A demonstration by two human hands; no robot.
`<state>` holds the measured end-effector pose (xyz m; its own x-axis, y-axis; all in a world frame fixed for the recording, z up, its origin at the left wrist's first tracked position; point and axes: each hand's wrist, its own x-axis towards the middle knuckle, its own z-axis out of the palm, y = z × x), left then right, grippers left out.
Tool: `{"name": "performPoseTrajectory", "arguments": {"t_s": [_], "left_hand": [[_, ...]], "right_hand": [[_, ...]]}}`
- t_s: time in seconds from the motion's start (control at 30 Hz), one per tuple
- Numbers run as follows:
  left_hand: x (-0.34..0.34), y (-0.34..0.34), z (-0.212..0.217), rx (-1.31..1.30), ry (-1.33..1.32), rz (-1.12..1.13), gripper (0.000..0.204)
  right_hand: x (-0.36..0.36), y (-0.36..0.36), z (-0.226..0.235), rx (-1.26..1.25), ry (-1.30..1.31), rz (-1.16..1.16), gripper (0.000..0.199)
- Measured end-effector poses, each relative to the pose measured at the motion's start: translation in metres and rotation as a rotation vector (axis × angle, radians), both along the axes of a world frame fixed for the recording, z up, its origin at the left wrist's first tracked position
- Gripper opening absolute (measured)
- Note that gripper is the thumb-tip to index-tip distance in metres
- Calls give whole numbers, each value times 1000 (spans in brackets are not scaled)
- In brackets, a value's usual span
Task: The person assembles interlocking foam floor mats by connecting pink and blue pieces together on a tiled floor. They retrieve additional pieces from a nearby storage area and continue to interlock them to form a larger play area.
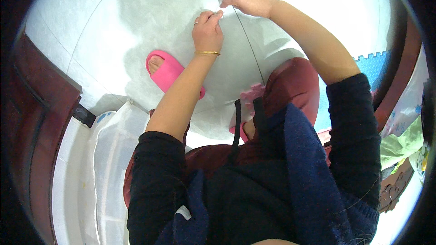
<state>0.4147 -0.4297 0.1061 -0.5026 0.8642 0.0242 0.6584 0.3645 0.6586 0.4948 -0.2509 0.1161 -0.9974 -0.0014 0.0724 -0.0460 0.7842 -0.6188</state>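
Observation:
My left hand (208,32), with a ring and a gold-coloured bracelet (207,53) at the wrist, is closed in a pinch low over the pale tiled floor (163,22). A small whitish bit shows at its thumb and fingertips, too small and too close to the floor's colour to name. Just beyond it and to the right, my right hand (247,0) is closed too, fingers curled and tips pointing left. What its fingertips hold, if anything, cannot be made out. The two hands are close together but apart, near a dark tile joint.
A pink slipper (167,73) on my foot stands left of my left forearm. My bent knee (295,86) in dark red trousers is at right. Blue foam matting (372,70) lies beyond it. A dark red wooden door (36,140) and a whitish sheer-covered thing (116,154) stand at left.

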Motion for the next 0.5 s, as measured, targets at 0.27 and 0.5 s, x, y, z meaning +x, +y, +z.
{"name": "performPoseTrajectory", "arguments": {"t_s": [0.27,0.5], "left_hand": [[-6,1,-1,9,43,-161,24],[-4,0,6,-74,-67,-110,23]], "right_hand": [[45,-83,-10,-231,-241,-809,18],[18,-138,-4,-172,15,-1242,19]]}}
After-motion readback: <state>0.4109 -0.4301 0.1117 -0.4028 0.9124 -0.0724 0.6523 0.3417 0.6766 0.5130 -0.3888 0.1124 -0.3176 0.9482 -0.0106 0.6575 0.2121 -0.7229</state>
